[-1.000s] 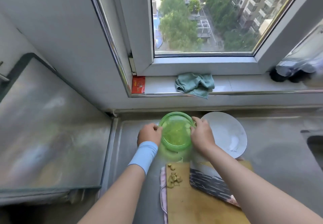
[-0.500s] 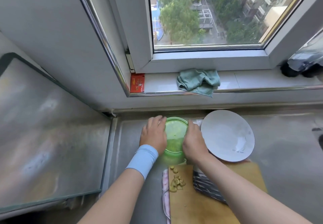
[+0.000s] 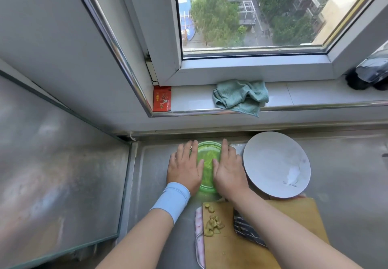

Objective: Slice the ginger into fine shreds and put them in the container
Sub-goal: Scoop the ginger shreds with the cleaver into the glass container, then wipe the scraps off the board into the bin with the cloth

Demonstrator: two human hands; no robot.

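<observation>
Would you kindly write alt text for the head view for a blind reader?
The left hand and right hand lie flat on a green container on the counter. Ginger pieces and a knife lie on a board by a plate.

Bright window (image 3: 247, 12) daylight, seemingly fisheye edges.

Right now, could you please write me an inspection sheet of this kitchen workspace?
Surface: metal counter, bare to the right of the white plate.
Job's things: green container at the counter's back; ginger pieces on the wooden cutting board; dark patterned knife blade lying beside them.
Clutter: the plate sits right of the container, its near rim over the board.
Hands: left hand and right hand, fingers straight, pressing on the container.
Cables: nothing seen.
Surroundings: green cloth and red packet on the windowsill; window above.
</observation>
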